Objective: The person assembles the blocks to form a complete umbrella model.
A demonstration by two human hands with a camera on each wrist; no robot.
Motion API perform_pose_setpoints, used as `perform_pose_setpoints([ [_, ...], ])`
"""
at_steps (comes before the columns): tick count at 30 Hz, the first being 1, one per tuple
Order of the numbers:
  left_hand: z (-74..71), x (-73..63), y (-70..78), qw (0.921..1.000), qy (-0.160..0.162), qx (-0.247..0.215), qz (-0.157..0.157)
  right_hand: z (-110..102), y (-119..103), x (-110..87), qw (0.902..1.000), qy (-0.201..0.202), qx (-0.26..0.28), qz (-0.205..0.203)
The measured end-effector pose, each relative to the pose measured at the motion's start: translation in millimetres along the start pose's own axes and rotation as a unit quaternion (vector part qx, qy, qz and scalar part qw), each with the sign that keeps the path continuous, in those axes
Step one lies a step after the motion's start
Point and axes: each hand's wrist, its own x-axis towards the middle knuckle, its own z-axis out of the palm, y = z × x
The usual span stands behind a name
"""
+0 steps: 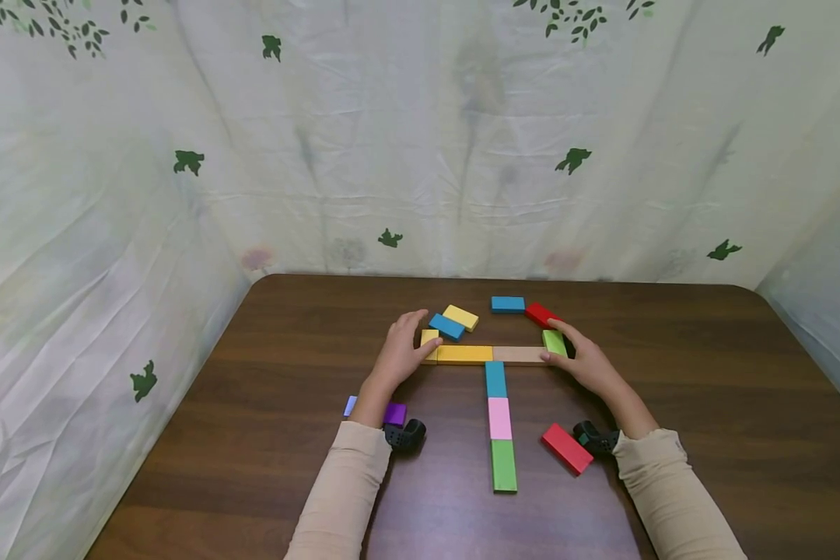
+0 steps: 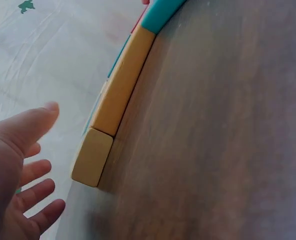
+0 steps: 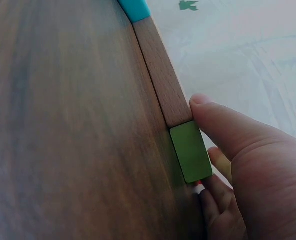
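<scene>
My left hand [image 1: 397,348] hovers by the yellow block [image 2: 92,157] at the left end of a row, its fingers spread and apart from it in the left wrist view. An orange-yellow block [image 1: 465,355] and a plain wooden block [image 1: 518,355] continue the row. At its right end, my right hand [image 1: 591,365] holds a green block [image 3: 190,152], thumb by the joint with the wooden block and fingers behind. From the row's middle, a blue block [image 1: 495,379], a pink block [image 1: 500,418] and a longer green block [image 1: 504,467] run towards me.
Behind the row lie a blue block [image 1: 447,327], a pale yellow block [image 1: 460,316], another blue block [image 1: 507,305] and a red block [image 1: 541,314]. A larger red block [image 1: 567,449] lies near the right wrist, a purple block [image 1: 395,414] beside the left. Curtains [image 1: 420,155] hang behind the table.
</scene>
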Motion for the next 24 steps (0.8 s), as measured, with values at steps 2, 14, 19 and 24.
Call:
perform_pose_setpoints([
  [2, 0.8, 4.0, -1.4, 1.0, 0.003, -0.006, 0.004, 0.2, 0.3, 0.1, 1.0, 0.002, 0.0, -0.002],
  [14, 9.3, 25.0, -3.5, 0.9985, -0.009, -0.051, -0.015, -0.2, -2.4, 0.0, 1.0, 0.0, 0.002, -0.005],
  [19, 15.2, 32.0, -3.5, 0.9983, -0.015, -0.051, -0.024, -0.6, -3.2, 0.1, 1.0, -0.003, 0.007, -0.001],
  [24, 19.6, 34.5, -4.2, 0.9976, -0.021, -0.057, -0.034, -0.9, -2.0, -0.1, 1.0, -0.002, 0.006, 0.0],
])
